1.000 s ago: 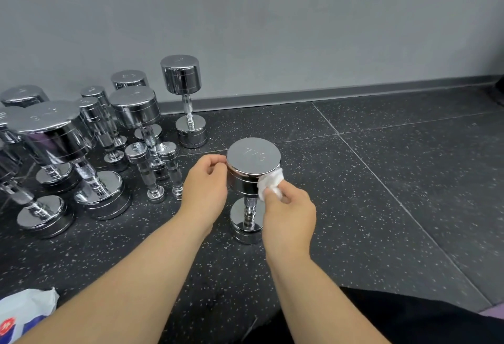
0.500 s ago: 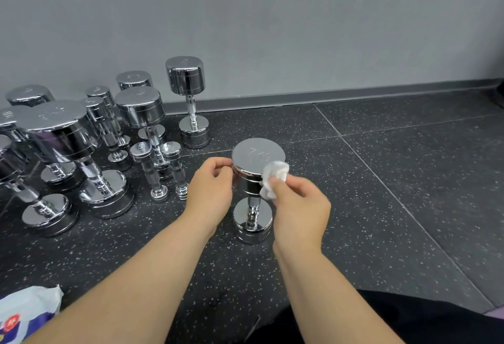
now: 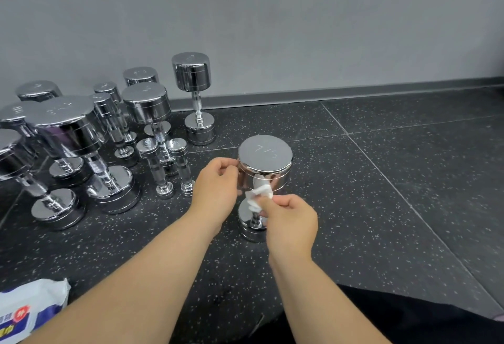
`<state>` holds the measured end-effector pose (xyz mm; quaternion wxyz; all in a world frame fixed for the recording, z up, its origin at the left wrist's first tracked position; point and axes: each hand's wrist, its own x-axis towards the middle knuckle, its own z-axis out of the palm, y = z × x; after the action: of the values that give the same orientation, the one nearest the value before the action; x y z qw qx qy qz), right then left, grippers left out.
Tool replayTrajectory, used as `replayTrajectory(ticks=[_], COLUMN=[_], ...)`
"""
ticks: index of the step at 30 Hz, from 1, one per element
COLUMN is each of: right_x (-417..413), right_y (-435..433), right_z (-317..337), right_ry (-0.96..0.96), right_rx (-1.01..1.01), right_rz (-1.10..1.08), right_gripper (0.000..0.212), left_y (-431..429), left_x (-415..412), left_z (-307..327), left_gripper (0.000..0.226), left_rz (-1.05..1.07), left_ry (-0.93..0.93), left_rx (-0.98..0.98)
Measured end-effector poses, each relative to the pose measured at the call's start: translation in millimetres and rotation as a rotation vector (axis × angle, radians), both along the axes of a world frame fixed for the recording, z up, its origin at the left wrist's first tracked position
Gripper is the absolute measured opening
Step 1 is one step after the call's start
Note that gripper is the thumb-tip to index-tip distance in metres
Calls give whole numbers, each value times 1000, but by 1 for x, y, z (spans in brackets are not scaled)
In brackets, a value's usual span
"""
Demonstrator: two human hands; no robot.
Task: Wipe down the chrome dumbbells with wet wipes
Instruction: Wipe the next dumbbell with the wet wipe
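Observation:
A chrome dumbbell [image 3: 265, 163] stands upright on the dark speckled floor, its top face marked 7.5. My left hand [image 3: 215, 188] grips the left side of its upper head with curled fingers. My right hand [image 3: 289, 218] pinches a crumpled white wet wipe [image 3: 257, 196] and holds it against the lower front of the upper head, just above the handle. The dumbbell's handle and lower head are partly hidden behind my right hand.
Several other chrome dumbbells [image 3: 152, 114] of different sizes stand upright at the left near the grey wall [image 3: 272, 16]. A wet-wipe pack [image 3: 27, 313] lies at the bottom left. Dark clothing [image 3: 409, 322] fills the bottom right corner.
My right hand has slid the wipe down from the upper rim of the dumbbell's head to its lower front edge. My left hand keeps its hold on the head.

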<state>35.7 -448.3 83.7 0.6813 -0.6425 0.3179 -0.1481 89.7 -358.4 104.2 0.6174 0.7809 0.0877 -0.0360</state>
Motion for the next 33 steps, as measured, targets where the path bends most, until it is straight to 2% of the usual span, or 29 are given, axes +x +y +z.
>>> replayTrajectory(ticks=[2,6,9,10,14,17,20,23,25,28,30,33], right_x=[4,5,3,3,1,9,21,31,35,39,40,40], right_y=[-2,1,0,-2,-9,-21,-22,-17,-15,-15,-14,-12], right_z=[6,11,7,7,9,17,23,20,17,13,12,7], right_ry=[-53,-82,-71,-70,-124,-171,-164,-130,-128,-129,-131,-136], right_rx=[42,62,96,83,152,181,218,228,231,237,221,196], right_rz=[9,74,128,132,45,-71,20,118,127,127,127,123], right_gripper=[12,14,16,15,13,5,20,34,30,22,21,36], left_y=[0,2,7,7,1,-6,-11,-20,-25,-26,-23,-14], left_x=[-3,-12,-17,-18,-14,-13,-15,-13,-15,-20,-20,-16], left_z=[1,6,9,11,14,4,-12,-14,-8,-11,-8,6], left_gripper=[20,33,19,13,17,18,16,18,30,42,41,28], left_rz=[10,-23,-78,-84,47,185,325,340,331,354,381,375], left_ry=[56,313,408,409,257,156,159,155,175,211,222,167], left_rx=[-64,-347,-496,-535,-624,-506,-397,-545,-644,-575,-576,-693])
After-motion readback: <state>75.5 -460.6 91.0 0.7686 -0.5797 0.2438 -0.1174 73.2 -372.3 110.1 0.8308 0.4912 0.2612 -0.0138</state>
